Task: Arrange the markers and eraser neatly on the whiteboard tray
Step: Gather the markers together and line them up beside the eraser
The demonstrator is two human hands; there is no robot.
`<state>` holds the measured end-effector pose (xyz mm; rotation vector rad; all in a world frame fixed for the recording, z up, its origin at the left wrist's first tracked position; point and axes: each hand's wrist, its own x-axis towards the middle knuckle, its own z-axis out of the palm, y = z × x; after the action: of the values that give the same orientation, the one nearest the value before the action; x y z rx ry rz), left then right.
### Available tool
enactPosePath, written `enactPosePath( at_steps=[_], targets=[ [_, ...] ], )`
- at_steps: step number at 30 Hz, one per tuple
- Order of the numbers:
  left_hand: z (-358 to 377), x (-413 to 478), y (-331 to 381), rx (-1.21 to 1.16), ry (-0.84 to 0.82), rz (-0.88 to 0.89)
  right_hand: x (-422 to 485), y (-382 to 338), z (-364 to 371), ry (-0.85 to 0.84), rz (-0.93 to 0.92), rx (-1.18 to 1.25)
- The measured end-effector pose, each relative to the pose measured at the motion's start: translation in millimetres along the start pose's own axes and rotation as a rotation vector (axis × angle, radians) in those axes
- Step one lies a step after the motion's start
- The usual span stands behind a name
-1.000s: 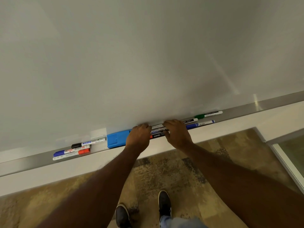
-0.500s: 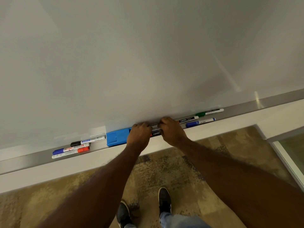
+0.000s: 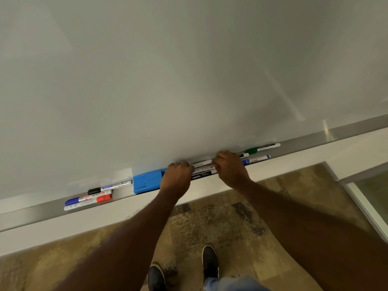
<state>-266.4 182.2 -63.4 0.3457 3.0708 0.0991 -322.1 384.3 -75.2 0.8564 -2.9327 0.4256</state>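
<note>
Markers everywhere along the tray (image 3: 346, 131), so this job reads as roughly midway. Both hands are down at the middle: the left hand (image 3: 177, 177) curled over one end of a bunch of markers (image 3: 203, 170), the right hand (image 3: 230, 168) curled over the other end, fingers pressed together and bent down onto the barrels. Whether they truly pinch the bunch or just press it flat, I cannot tell. My guess is they're squaring those ends up.

The bunch lies lengthwise along the tray, parallel to the board edge, with the black "camlin" barrel nearest the front lip. The blue eraser (image 3: 147, 182) sits just left of the left hand, its long side along the tray too.

Further left, a cluster of four (image 3: 89, 198) lies along the tray, close together but staggered (caps facing mixed ways, blue and black to the left, red to the right). Right of the hands, a green marker (image 3: 262, 148) sits at the back with its cap pointing left, and a blue marker (image 3: 255, 160) sits nearer the front, cap left as well.

Left to do, I'd judge: gather those two outlying groups into one row.
</note>
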Motion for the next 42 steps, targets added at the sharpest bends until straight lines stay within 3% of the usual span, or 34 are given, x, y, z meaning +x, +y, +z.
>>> enactPosePath(
  at_steps=[5, 12, 22, 28, 42],
  targets=[
    [-3, 6, 11, -0.017, 0.014, 0.009, -6, 36, -21, 0.004, 0.148, 0.006],
    [-1, 8, 20, -0.074, 0.032, -0.007, -18, 85, -44, -0.197, 0.169, -0.147],
    [5, 20, 49, -0.126, 0.053, 0.006, -12, 102, -53, -0.351, 0.068, -0.169],
    [6, 32, 62, -0.145, 0.044, 0.029, -9, 110, -53, -0.278, 0.005, -0.269],
    [9, 50, 75, -0.175, 0.049, 0.012, 5, 108, -44, -0.447, -0.055, -0.459]
  ],
)
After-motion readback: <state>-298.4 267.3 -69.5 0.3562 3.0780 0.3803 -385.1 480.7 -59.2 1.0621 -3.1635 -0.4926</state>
